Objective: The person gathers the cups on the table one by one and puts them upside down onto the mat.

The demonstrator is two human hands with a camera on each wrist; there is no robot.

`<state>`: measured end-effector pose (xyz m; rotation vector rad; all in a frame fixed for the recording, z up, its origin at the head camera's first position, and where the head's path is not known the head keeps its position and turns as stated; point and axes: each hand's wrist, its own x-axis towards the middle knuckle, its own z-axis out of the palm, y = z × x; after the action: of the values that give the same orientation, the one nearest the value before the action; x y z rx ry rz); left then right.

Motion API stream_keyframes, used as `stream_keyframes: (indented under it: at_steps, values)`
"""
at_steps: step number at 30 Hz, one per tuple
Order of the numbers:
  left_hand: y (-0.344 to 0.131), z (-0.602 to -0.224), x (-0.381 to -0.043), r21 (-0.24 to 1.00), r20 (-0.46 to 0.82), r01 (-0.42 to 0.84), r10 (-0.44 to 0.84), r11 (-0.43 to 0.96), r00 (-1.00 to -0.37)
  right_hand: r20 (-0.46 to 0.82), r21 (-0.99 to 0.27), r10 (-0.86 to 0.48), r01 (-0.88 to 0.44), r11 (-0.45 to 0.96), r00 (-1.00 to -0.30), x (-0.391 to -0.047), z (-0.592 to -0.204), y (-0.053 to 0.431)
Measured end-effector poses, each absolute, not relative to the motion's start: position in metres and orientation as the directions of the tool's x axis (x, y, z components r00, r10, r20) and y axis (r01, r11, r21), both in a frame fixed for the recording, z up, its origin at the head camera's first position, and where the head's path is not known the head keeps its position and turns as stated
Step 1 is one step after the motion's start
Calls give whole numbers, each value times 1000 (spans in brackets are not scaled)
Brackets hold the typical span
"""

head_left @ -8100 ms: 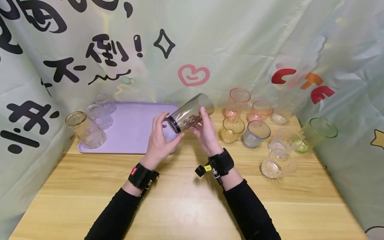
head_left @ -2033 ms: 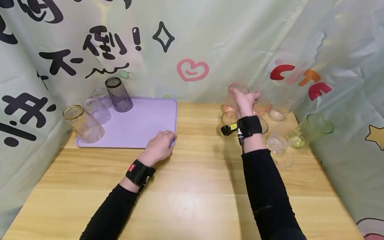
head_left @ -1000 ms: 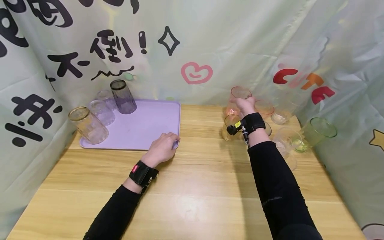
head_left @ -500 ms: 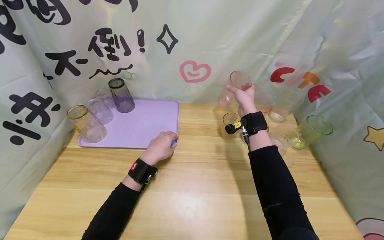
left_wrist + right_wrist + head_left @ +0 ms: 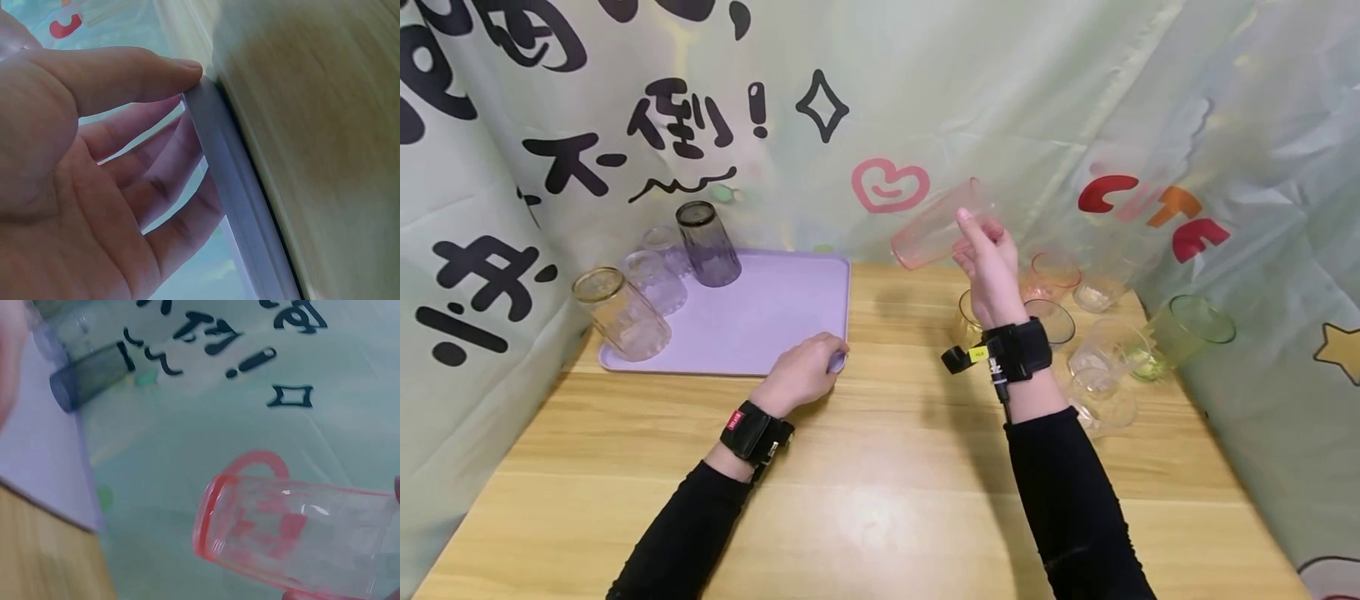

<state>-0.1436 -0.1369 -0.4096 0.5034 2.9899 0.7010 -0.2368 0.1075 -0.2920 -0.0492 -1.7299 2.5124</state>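
My right hand [image 5: 992, 271] grips a tall pink-tinted drinking glass [image 5: 934, 229], which is tilted in the air with its base toward the lower left. In the right wrist view the clear side and reddish base of the glass [image 5: 294, 534] show. At the front right corner of the lilac tray [image 5: 760, 321], my left hand [image 5: 802, 372] holds the edge. Its thumb and fingertips meet the tray's rim [image 5: 228, 162] in the left wrist view. Upside down on the tray stand a dark grey glass [image 5: 709, 246], an amber-rimmed glass [image 5: 622, 317] and two clear ones [image 5: 657, 279].
Right of the tray, a short pink glass [image 5: 1051, 279], a greyish glass [image 5: 1051, 323] and a yellow glass [image 5: 967, 321] stand upright. Beyond are a green glass [image 5: 1191, 333] and several clear glasses [image 5: 1105, 400]. A printed cloth [image 5: 985, 108] hangs behind the wooden table [image 5: 865, 500].
The dark glass, earlier in both hands, now stands on the tray. My right hand has lifted the tall pink glass from the table, tipping it leftward. My left hand stays at the tray corner.
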Motion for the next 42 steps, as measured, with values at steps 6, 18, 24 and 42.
stream_keyframes:
  at_steps: [6,18,24,42]
  values:
    - [-139,-413,-144,437,60,304,309,847,-949,-1,-914,2,0,-407,-1000,-222,-309,81]
    - [-138,-412,-149,499,73,236,231,834,-970,-62,-856,-130,119,-504,-990,-209,-355,50]
    - [-136,-408,-151,620,220,199,76,759,-973,-139,-816,-158,203,-541,-978,-205,-368,42]
    - [-137,-389,-159,491,791,726,103,482,-603,-131,-644,-534,481,-595,-835,-194,-394,17]
